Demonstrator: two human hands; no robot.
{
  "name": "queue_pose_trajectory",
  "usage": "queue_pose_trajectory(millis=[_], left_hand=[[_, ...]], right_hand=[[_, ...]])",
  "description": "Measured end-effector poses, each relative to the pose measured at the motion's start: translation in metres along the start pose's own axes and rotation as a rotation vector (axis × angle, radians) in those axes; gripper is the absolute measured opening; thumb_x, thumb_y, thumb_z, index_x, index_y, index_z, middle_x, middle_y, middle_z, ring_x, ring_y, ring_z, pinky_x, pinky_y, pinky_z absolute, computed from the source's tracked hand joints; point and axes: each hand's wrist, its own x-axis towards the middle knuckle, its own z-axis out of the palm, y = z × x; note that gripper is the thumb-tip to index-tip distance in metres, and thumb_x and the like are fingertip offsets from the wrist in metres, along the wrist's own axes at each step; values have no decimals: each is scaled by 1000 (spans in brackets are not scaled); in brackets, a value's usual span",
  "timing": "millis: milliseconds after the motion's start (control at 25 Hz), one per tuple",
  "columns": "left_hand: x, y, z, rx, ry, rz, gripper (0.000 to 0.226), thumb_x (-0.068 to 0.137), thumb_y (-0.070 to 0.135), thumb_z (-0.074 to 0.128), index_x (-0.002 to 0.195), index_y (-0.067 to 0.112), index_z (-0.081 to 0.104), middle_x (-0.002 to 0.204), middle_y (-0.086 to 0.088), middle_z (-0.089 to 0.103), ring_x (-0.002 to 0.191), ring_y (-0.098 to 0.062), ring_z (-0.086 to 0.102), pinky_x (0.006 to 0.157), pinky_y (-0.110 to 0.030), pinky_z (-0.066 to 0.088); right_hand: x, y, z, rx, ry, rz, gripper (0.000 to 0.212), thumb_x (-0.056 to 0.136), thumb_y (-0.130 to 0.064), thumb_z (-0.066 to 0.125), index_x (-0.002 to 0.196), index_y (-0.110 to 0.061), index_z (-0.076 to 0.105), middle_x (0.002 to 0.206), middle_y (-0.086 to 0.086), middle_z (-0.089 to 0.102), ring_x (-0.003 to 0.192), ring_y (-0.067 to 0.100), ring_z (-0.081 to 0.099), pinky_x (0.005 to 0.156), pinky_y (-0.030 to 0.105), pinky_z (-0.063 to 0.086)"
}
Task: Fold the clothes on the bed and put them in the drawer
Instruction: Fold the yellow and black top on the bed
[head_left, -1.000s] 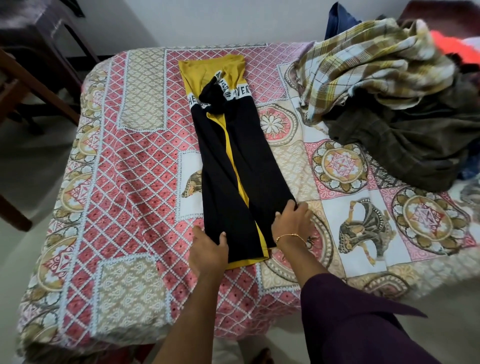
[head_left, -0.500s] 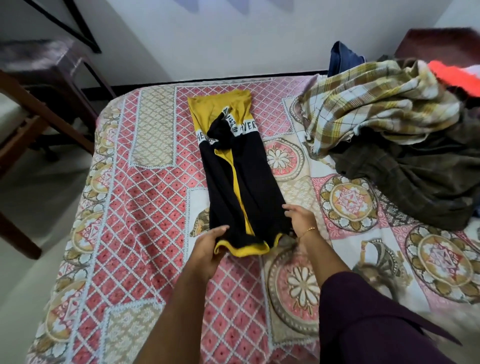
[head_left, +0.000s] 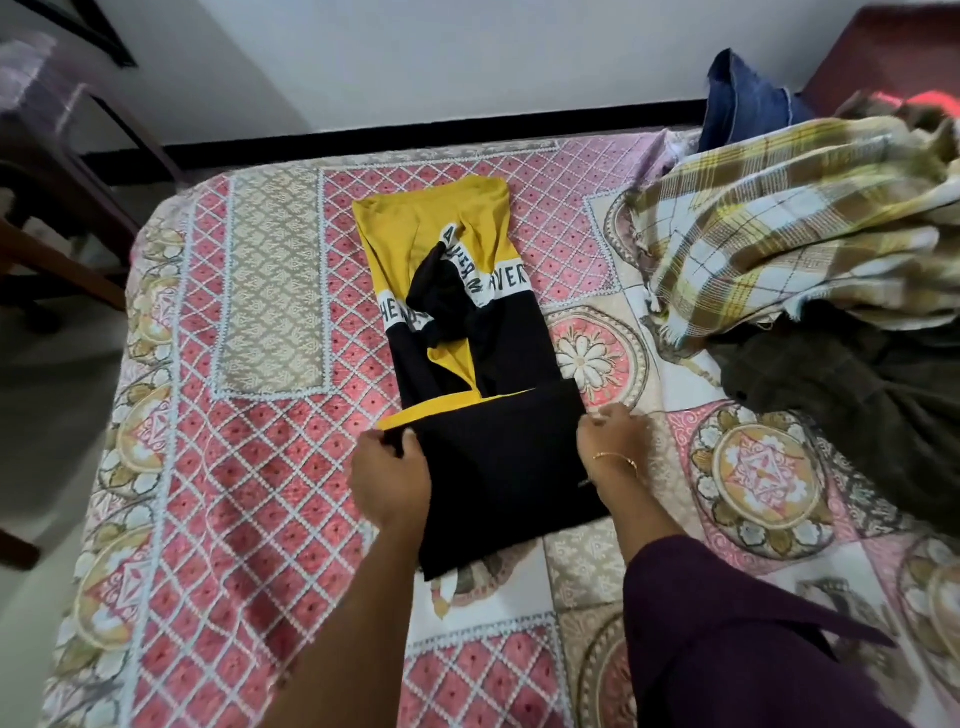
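We cannot read the white lettered band on the black and yellow shirt (head_left: 467, 332) in full, because a bunched sleeve covers its middle. The shirt lies lengthwise on the bed (head_left: 249, 467), its lower part doubled up over itself. Our left hand (head_left: 390, 475) pinches the yellow hem at the fold's left corner; our right hand (head_left: 613, 441) has its fingers (head_left: 605, 415) curled at the right corner, though the grip itself is hidden. The pile of clothes (head_left: 810, 239) runs off the right edge. A patterned pink bedspread covers the bed; a white wall (head_left: 415, 62) stands behind.
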Motion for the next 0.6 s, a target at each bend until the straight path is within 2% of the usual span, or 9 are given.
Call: queue_pose_trajectory(millis=[40,80,200,280,360,400,480,520,600], left_hand=[[-6,-3,4,113,-3,77,39,91,31,58,115,1,55,109,-17,60,103,-36,56,86,-42,46],[-12,-4,10,186,-24,75,44,91,33,58,120,0,53,118,-19,54,110,-38,52,88,-45,43],[-31,-1,22,203,-34,-136,57,91,35,58,133,1,39,134,-22,38,120,-42,41,89,-50,41],[-39,-1,24,185,-30,-153,56,92,35,55,133,0,39,132,-21,40,117,-42,44,87,-49,43],[-43,-8,22,242,-50,-83,56,93,39,51,132,1,41,128,-18,43,112,-39,49,82,-46,45],[-45,-12,20,283,-70,-50,58,93,42,50,133,2,41,127,-17,45,110,-38,52,80,-45,46],[-54,-17,14,349,-133,-38,66,91,51,47,137,6,35,128,-14,47,109,-36,55,80,-43,47],[-58,-20,12,367,-178,-51,68,90,53,47,140,8,31,129,-13,48,110,-36,56,83,-43,47],[-62,-20,7,309,-242,-77,64,92,46,50,141,11,27,129,-14,54,111,-36,57,87,-42,47]], right_hand=[[0,6,1,-55,23,-19,32,87,-31,58,110,-8,59,116,18,53,108,36,52,89,39,44],[1,6,-2,-36,2,-19,33,87,-36,58,103,-7,59,112,17,55,106,35,53,87,38,43],[6,5,-10,2,-192,-50,36,86,-44,61,71,-13,51,79,8,58,84,28,57,73,31,41],[10,3,-16,-55,-297,-68,39,83,-46,64,64,-15,49,73,4,55,81,25,56,72,29,41],[15,0,-22,-113,-417,-46,38,80,-45,68,88,-8,64,93,8,63,95,27,60,81,29,46],[16,-1,-25,-129,-498,-12,48,79,-45,70,107,-7,64,107,9,64,104,28,60,89,31,47],[17,-5,-33,-136,-735,90,60,81,-40,70,129,-8,52,129,12,56,118,29,53,101,38,43],[16,-7,-36,-150,-855,150,61,83,-34,69,134,-9,47,134,14,52,122,30,50,104,40,41],[14,-12,-44,-172,-968,301,58,82,-26,71,132,-7,47,132,16,51,120,30,51,103,41,43]])
